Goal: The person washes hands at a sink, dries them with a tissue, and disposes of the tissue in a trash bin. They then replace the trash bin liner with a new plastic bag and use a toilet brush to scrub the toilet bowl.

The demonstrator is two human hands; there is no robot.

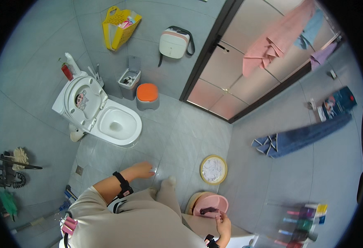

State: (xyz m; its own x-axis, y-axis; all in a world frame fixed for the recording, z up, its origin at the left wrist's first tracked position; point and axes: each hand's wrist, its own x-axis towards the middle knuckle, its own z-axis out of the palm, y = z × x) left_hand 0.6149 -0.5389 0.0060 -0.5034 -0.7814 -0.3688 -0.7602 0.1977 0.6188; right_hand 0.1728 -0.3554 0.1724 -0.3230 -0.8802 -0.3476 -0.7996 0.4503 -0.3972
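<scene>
My left hand (144, 170) hangs over the tiled floor, beyond the toilet's front end, fingers curled; whether it holds something small I cannot tell. My right hand (223, 222) is at the near rim of a pink plastic basin (221, 201), fingers bent. A dark wet-looking cloth (208, 210) lies in that basin; its end is close to my right fingertips, and I cannot tell whether they pinch it. The pink basin sits partly over a yellowish basin (191, 201). Farther off, a yellow-rimmed basin (225, 173) with whitish cloth (213, 169) in it stands on the floor.
The white toilet (132, 125) has its lid up. Beside it stand a grey bin (128, 85) and a stool with an orange top (147, 92). Towels (274, 46) hang before the framed door (221, 74); a blue towel (305, 133) hangs at the right wall.
</scene>
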